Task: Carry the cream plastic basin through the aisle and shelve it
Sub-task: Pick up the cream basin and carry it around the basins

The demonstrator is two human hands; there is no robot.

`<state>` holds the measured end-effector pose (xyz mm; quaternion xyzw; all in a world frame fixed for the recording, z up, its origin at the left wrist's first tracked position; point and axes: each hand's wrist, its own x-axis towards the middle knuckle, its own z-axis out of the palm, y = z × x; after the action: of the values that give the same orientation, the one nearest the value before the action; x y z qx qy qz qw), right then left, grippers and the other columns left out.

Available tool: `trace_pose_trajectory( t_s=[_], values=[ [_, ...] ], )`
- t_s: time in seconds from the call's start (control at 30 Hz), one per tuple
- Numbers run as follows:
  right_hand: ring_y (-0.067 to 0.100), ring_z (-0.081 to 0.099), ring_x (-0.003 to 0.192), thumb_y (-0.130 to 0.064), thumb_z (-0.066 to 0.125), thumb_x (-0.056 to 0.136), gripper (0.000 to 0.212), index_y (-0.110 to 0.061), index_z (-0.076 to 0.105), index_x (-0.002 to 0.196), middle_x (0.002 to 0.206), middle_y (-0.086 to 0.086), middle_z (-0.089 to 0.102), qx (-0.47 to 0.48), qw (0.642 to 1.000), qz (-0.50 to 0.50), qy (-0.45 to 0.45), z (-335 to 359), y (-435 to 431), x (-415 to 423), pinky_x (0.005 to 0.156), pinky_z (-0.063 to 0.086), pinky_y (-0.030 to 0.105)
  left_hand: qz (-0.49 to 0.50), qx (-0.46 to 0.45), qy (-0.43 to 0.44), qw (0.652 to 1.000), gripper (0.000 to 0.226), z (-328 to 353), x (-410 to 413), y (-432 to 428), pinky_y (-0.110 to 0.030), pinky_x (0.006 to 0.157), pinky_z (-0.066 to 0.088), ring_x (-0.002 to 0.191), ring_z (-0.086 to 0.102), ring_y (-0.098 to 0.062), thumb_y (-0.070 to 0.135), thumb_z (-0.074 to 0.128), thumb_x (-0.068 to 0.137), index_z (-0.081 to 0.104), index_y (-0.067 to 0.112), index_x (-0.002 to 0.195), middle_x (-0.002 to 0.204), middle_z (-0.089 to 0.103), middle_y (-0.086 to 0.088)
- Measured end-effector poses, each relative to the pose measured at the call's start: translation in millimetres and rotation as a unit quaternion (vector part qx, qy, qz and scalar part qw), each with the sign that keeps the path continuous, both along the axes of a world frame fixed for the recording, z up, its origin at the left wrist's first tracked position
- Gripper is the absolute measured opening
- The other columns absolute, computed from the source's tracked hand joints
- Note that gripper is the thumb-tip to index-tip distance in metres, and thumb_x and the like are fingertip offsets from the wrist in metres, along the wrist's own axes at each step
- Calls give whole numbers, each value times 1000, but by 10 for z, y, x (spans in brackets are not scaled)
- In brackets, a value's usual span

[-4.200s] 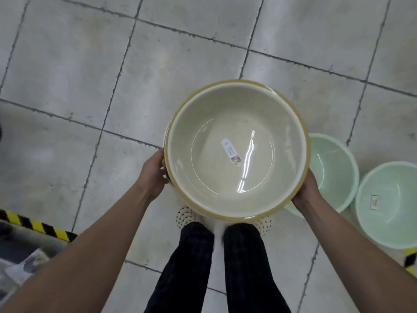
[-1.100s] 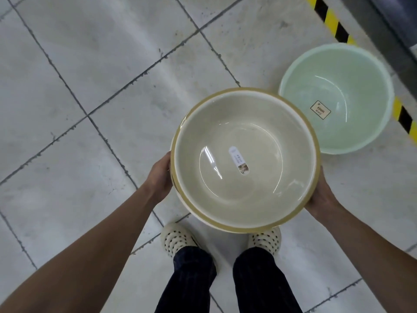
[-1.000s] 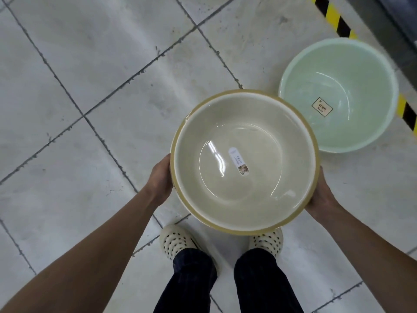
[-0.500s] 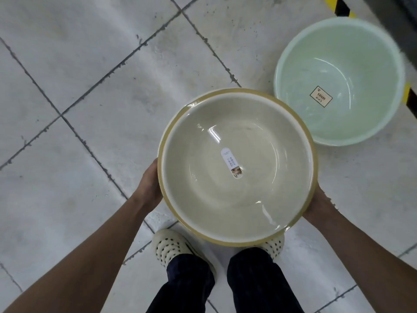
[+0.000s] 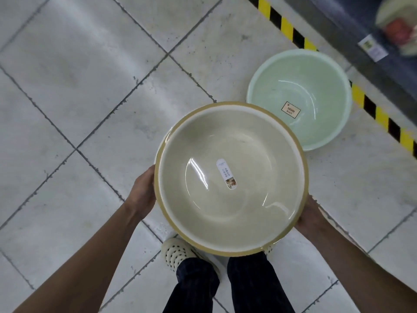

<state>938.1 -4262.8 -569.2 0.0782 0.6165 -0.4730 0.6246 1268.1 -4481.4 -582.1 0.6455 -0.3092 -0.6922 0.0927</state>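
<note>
Pale grey floor tiles with dark grout lines run diagonally, glossy under overhead light. A yellow-and-black hazard stripe edges the floor's upper right, along a dark shelving unit. A mint-green basin sits at the stripe.

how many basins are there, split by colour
cream basin: 1, held at its sides by the left hand and right hand
mint green basin: 1, on the tiled floor
Total: 2 basins
The blurred item at the top right is too unclear to count.
</note>
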Motion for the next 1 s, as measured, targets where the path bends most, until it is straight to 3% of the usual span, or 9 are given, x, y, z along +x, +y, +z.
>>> trace_pose_trajectory(
  t_s=[0.13,0.27,0.33,0.43,0.57,0.67,0.77,0.9,1.0],
  values=[
    [24,76,103,-13,34,113,43,-23,75,124,115,6,79,7,1000,-27,3,495,22,-193,75,64,36,-28,-6,-9,1000,16,496,-280,-200,-38,70,49,90,49,-32,25,58,102,65,10,100,101,52,-13],
    [17,79,84,-13,40,113,37,-23,75,110,94,-2,83,25,999,-43,16,1014,-38,-522,62,63,30,-62,-10,24,998,34,953,-704,-367,-38,71,48,91,44,-34,40,65,89,58,14,109,107,47,-14],
    [19,78,80,-20,45,111,34,-24,77,101,88,-2,82,28,998,-47,23,1279,-108,-730,59,62,29,-58,-5,38,998,47,1151,-956,-437,-44,79,52,92,51,-36,47,69,81,63,10,109,107,52,-18],
    [16,79,79,-27,46,111,48,-32,85,85,88,-3,82,32,997,-59,31,1650,-173,-1055,62,63,31,-61,-6,53,997,64,1377,-1344,-512,-58,96,52,101,63,-37,51,74,79,71,1,118,113,64,-20],
    [16,78,74,-22,46,111,38,-27,79,94,85,-3,81,26,994,-79,74,1933,-294,-1485,59,63,31,-74,-5,79,994,46,1459,-1802,-680,-52,85,36,97,47,-35,45,73,81,71,8,109,109,52,-14],
    [15,77,71,-16,48,109,40,-29,80,89,81,-3,80,14,989,-102,107,1886,-395,-1751,56,62,30,-99,1,96,990,58,1310,-2181,-938,-52,88,37,101,50,-36,46,71,84,71,-4,113,111,55,-17],
    [15,78,74,-20,42,112,43,-30,80,94,85,-4,81,10,986,-134,102,1589,-464,-1971,58,62,31,-119,-6,98,988,55,1061,-2592,-1192,-52,91,39,105,53,-35,50,80,76,78,7,111,115,59,-17],
    [16,79,82,-24,32,115,61,-35,86,90,92,-6,82,-7,980,-181,83,1027,-537,-2189,65,64,34,-130,-9,106,986,74,597,-3027,-1474,-53,95,40,112,57,-40,58,89,66,74,8,118,124,60,-22],
    [16,79,88,-26,30,116,57,-34,84,98,97,-6,83,-32,980,-183,71,692,-621,-2301,68,64,34,-131,-5,112,985,64,301,-3259,-1588,-60,110,44,130,56,-52,45,67,96,62,-4,138,140,57,-36]
  ],
)
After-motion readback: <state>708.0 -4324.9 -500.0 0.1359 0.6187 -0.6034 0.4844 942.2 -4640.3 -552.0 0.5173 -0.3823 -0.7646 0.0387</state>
